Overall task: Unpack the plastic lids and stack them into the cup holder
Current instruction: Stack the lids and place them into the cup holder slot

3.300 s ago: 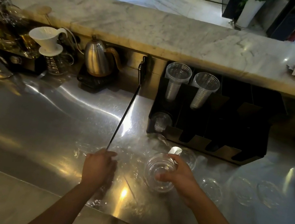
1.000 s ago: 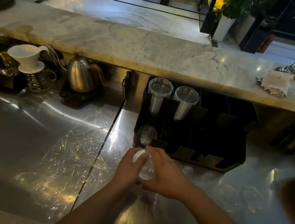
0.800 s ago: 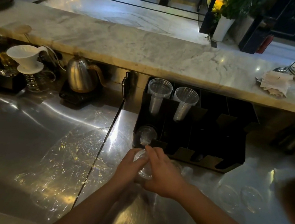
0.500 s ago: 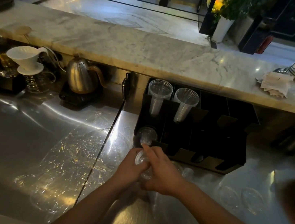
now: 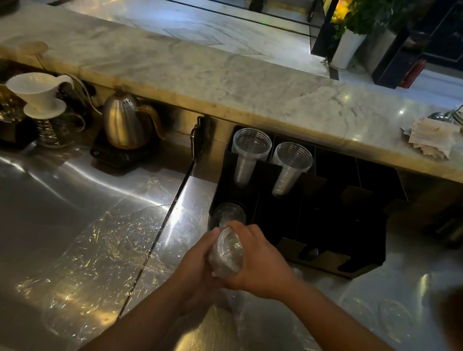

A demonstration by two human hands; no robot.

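Both hands meet over the steel surface, just in front of the black cup holder. The left hand and the right hand hold between them a small stack of clear plastic lids. The fingers of both hands are closed around this stack, the right ones curled over its far side, the left ones pressing from the near side. The stack is tilted, with its top end toward the lower left slot of the holder, where some lids already sit. Two stacks of clear cups stand in the upper slots.

On the right, a few loose lids lie flat on the surface, well apart from the hands. The empty plastic wrap is spread on the left.

I think the main risk is in the insertion. The lids are thin and slippery, and the stack is held only by side pressure, so it may fan out or some lids may slide off if the grip loosens. The slot is narrow and dark, and the stack could catch on its edge and bend. Too much squeezing could crack or deform a lid. The wrap lies close to the left arm and could be dragged along.
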